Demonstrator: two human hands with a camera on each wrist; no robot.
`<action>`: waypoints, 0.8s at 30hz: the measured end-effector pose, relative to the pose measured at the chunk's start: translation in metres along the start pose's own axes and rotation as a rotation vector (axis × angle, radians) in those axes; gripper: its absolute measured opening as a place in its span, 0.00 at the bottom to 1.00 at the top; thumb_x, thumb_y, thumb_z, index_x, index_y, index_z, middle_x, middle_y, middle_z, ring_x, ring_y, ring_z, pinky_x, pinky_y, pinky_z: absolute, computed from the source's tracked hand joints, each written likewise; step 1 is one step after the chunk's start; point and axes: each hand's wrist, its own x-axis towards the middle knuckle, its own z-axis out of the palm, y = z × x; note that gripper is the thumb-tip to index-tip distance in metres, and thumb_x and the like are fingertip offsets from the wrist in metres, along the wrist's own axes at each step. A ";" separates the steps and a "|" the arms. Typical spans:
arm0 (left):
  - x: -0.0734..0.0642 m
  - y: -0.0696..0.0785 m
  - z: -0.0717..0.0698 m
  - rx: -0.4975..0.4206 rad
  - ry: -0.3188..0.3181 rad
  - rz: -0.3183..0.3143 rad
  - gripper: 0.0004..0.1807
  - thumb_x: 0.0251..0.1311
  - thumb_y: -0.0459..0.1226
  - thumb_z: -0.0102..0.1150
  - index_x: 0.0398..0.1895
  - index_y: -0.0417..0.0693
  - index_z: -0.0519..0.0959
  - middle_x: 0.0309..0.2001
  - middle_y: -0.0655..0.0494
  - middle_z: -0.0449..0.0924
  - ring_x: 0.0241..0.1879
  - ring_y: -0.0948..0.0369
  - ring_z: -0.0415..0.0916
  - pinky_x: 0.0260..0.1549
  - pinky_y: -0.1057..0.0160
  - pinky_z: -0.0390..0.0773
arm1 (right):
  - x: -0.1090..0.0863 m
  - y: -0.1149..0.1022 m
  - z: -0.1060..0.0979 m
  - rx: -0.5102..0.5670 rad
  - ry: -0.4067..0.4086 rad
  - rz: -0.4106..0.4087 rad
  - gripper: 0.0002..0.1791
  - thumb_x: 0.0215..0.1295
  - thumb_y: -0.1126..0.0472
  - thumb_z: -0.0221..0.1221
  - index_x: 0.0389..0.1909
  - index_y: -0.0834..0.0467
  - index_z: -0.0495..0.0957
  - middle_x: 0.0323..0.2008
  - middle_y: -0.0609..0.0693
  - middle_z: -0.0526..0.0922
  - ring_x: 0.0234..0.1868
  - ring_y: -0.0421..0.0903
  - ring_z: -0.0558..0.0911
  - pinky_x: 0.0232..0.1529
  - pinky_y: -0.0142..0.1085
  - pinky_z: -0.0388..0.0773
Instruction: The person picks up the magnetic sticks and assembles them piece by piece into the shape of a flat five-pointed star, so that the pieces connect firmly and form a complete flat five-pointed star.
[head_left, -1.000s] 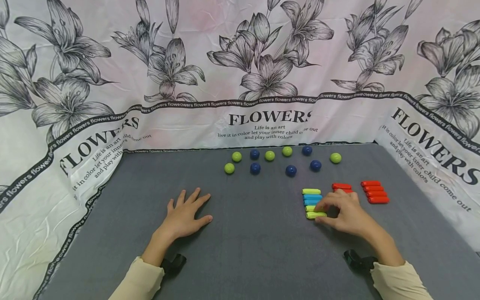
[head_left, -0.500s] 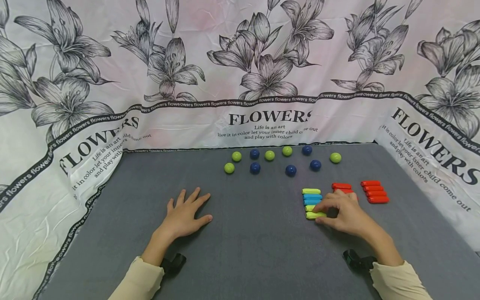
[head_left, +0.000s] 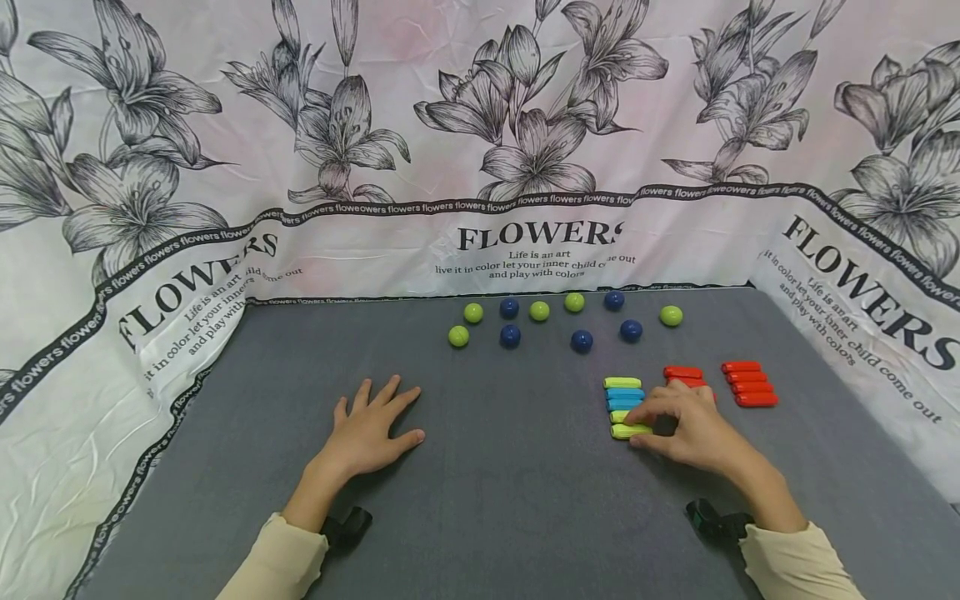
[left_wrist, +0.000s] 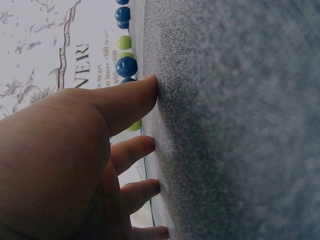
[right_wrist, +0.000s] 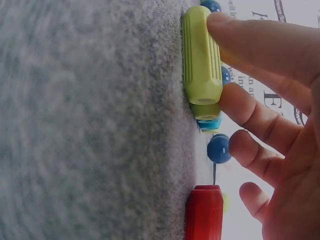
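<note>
In the head view my left hand [head_left: 369,429] rests on the grey tabletop with fingers spread, holding nothing. The left wrist view shows its thumb and fingertips at the cloth surface. My right hand [head_left: 693,421] is bent over a column of short ribbed plastic sticks. Its thumb and index finger pinch the nearest yellow-green stick [right_wrist: 200,60], which lies flat. Behind that lie another yellow-green stick [head_left: 619,416], blue sticks [head_left: 625,399] and a yellow-green one [head_left: 622,382] at the far end. The hand partly hides red sticks [head_left: 683,372] beyond it.
A stack of several red sticks [head_left: 751,388] lies further right. Green balls [head_left: 539,312] and blue balls [head_left: 582,341] are scattered along the back of the grey table [head_left: 510,500]. A flower-printed cloth [head_left: 360,250] encloses the back and sides.
The nearest yellow-green stick has shifted very slightly left with my right thumb and index finger, closer in line with the column. My left hand has stayed still.
</note>
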 end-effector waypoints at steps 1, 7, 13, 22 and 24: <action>0.000 0.000 0.000 0.000 -0.002 -0.002 0.38 0.68 0.56 0.60 0.78 0.60 0.63 0.82 0.45 0.50 0.80 0.32 0.39 0.66 0.20 0.40 | 0.000 0.000 0.001 0.010 0.016 -0.010 0.15 0.48 0.57 0.79 0.35 0.38 0.88 0.31 0.32 0.82 0.37 0.36 0.73 0.41 0.42 0.48; -0.001 0.002 -0.001 0.000 -0.004 -0.001 0.37 0.68 0.55 0.60 0.78 0.59 0.64 0.81 0.44 0.51 0.79 0.31 0.40 0.67 0.20 0.41 | 0.002 0.004 0.002 0.109 0.138 -0.094 0.13 0.52 0.66 0.75 0.35 0.47 0.87 0.28 0.34 0.80 0.31 0.35 0.73 0.35 0.29 0.65; -0.001 0.010 -0.003 0.024 0.036 0.028 0.35 0.67 0.53 0.62 0.75 0.57 0.68 0.79 0.42 0.58 0.77 0.30 0.47 0.66 0.21 0.47 | 0.012 0.004 -0.005 0.112 0.226 -0.029 0.08 0.59 0.68 0.71 0.39 0.55 0.87 0.30 0.39 0.82 0.32 0.37 0.73 0.32 0.32 0.69; 0.002 0.050 0.003 0.013 0.082 0.181 0.31 0.66 0.54 0.64 0.72 0.61 0.73 0.76 0.48 0.65 0.78 0.36 0.53 0.68 0.23 0.44 | 0.014 0.012 -0.027 0.135 0.354 0.132 0.18 0.66 0.60 0.67 0.57 0.53 0.84 0.50 0.57 0.85 0.55 0.43 0.72 0.55 0.48 0.64; 0.005 0.063 0.005 0.018 0.079 0.229 0.30 0.66 0.55 0.63 0.71 0.63 0.73 0.76 0.50 0.66 0.78 0.37 0.53 0.69 0.24 0.45 | 0.014 0.016 -0.031 0.103 0.380 0.124 0.22 0.64 0.60 0.68 0.60 0.53 0.83 0.57 0.60 0.82 0.61 0.50 0.71 0.56 0.57 0.58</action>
